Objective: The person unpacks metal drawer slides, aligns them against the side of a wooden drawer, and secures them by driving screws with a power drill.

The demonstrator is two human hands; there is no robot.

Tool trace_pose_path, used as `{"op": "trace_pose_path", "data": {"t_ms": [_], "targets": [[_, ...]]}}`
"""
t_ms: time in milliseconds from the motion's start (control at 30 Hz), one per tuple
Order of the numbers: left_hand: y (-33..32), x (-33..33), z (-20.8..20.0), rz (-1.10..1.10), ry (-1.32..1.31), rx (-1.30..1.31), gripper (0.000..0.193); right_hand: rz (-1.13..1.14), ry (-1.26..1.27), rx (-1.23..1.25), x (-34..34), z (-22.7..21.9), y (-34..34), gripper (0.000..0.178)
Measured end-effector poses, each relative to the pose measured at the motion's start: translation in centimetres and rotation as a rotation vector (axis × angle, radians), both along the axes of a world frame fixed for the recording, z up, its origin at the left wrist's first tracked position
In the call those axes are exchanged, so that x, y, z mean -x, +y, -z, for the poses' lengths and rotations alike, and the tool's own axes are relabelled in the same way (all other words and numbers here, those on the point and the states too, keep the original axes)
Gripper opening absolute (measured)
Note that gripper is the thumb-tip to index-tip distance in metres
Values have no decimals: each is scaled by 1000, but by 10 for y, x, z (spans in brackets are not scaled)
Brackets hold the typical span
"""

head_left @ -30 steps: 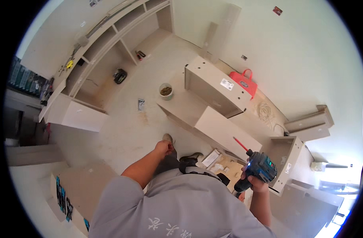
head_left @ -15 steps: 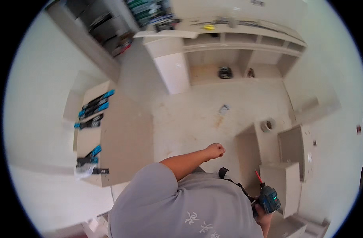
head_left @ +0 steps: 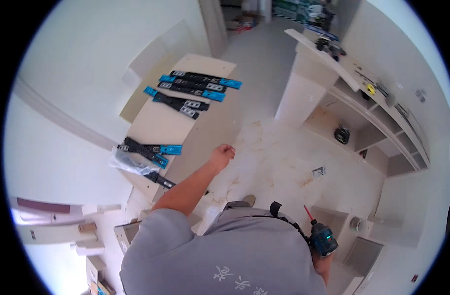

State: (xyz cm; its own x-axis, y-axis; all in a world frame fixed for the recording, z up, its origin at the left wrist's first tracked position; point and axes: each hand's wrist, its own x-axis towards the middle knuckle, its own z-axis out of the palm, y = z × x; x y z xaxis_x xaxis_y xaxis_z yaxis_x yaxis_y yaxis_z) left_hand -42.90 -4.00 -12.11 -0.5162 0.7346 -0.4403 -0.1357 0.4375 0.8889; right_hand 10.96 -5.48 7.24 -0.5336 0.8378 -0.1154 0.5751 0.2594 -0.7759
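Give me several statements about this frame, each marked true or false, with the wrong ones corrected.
1. The right hand holds a cordless driver. True.
2. The driver's bit is blue. False: the bit is red.
3. Black-and-blue slides lie on a pale box unit. True.
4. The left hand grasps one of the slides. False: the left hand is apart from them.
5. Clear plastic lies among the lower group of slides. True.
6. The round tub is left of the driver in the picture. False: the tub is to its right.

Passage over floor (head_left: 264, 162) beyond left hand (head_left: 223, 155), drawer slides (head_left: 190, 90) across left cabinet (head_left: 163, 120), shelved cabinet (head_left: 308, 93) right
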Motion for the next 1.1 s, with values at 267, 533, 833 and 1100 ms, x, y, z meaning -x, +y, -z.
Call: {"op": "trace_pose_path", "data": {"t_ms": [267, 533, 833, 1100], "targets": [[-98, 15, -75, -392, 25, 13, 19, 236, 288, 530, 50, 16, 34, 59], [-213, 139, -146, 86, 1172, 492, 43, 116, 250, 455, 65, 39, 57, 58], [-235, 210, -149, 557, 1286, 534, 62, 167, 223, 450, 58, 32, 55, 54], [-237, 239, -157, 792, 1331, 795, 36, 225, 292, 446, 61, 17, 48, 51]]}}
